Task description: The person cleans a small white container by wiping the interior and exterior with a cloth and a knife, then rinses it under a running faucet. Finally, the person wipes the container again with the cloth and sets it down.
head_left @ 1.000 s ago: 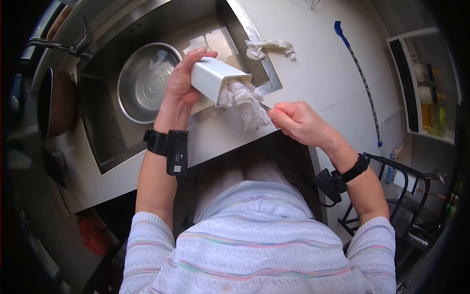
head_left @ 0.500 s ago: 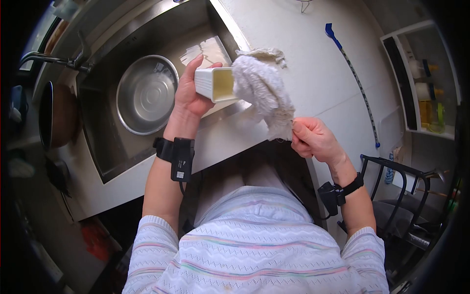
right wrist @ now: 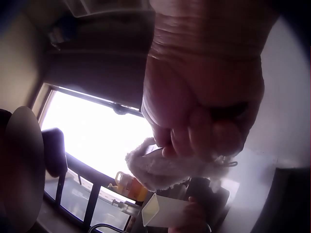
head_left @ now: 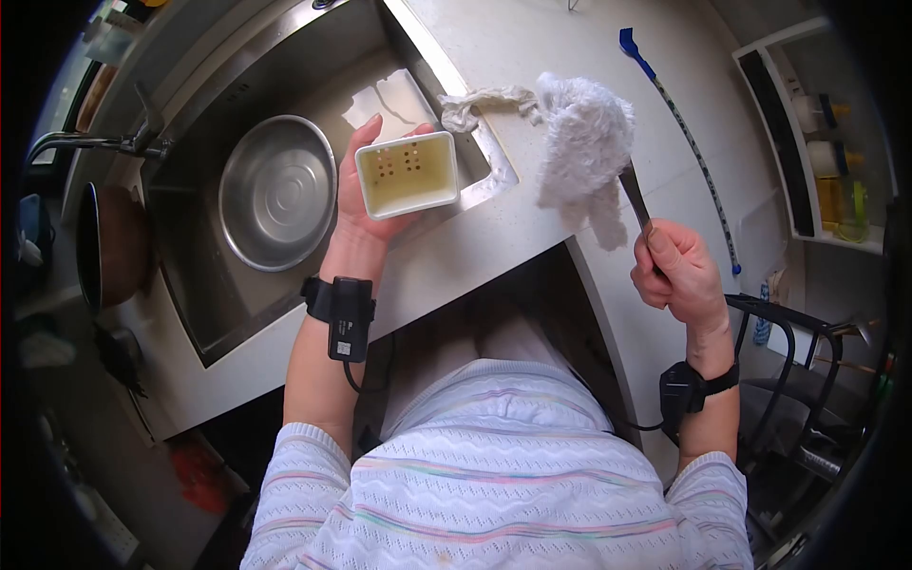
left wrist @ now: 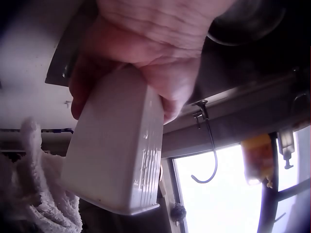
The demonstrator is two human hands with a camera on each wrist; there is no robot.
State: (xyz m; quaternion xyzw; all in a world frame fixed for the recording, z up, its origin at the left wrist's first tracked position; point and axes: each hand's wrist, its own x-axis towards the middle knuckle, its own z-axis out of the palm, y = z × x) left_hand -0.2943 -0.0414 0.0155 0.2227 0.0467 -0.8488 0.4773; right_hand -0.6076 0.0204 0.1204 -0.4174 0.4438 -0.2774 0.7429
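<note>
My left hand (head_left: 366,195) holds a white rectangular utensil holder (head_left: 408,211), fingers and thumb around its sides. Its open mouth faces me, and small drain holes show in the yellowish bottom. In the left wrist view the holder (left wrist: 114,145) has one ribbed side. My right hand (head_left: 682,271) grips a slim dark handle (head_left: 635,198), held up to the right of the holder. A fluffy white cloth (head_left: 584,128) is bunched over the handle's far end, with a flap hanging down. What lies under the cloth is hidden.
A steel basin (head_left: 277,195) sits in the sink (head_left: 204,313), below a faucet (head_left: 90,141). A crumpled cloth (head_left: 489,100) lies at the sink's right rim. Farther right on the counter are a long thin blue-ended stick (head_left: 689,128) and a white shelf unit (head_left: 798,223).
The right hand has drawn the cloth-covered handle out of the utensil holder and raised it to the right. The left hand has turned the holder so its mouth faces the head camera.
</note>
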